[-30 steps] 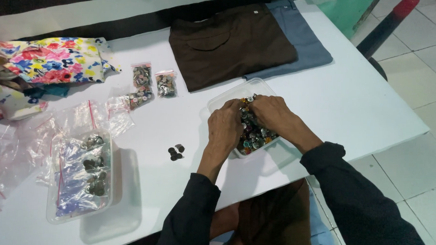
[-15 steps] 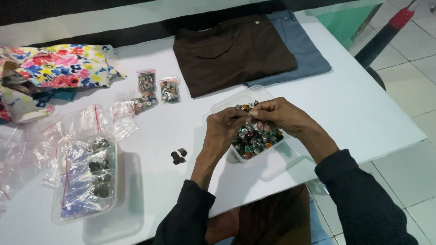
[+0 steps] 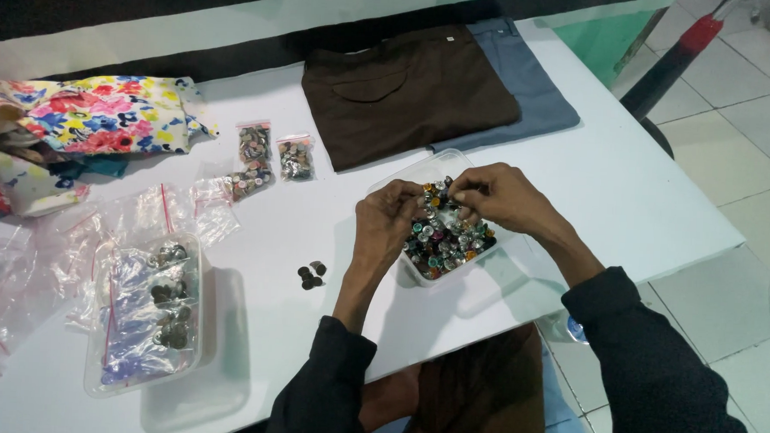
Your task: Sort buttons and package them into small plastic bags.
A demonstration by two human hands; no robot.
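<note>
Two hands sort through a clear plastic tub of small round buttons on a smooth white table.

The left hand (image 3: 386, 221) and right hand (image 3: 498, 195) hover over the tub (image 3: 422, 170), fingertips pinched together above the glossy, many-coloured buttons (image 3: 444, 241); what they pinch is too small to tell. Three dark buttons (image 3: 311, 276) lie loose just left of the tub. Further left, a second tub (image 3: 203, 321) holds crinkly clear bags. A folded brown garment (image 3: 408, 92) lies behind, floral cloth (image 3: 104, 113) at far left.
</note>
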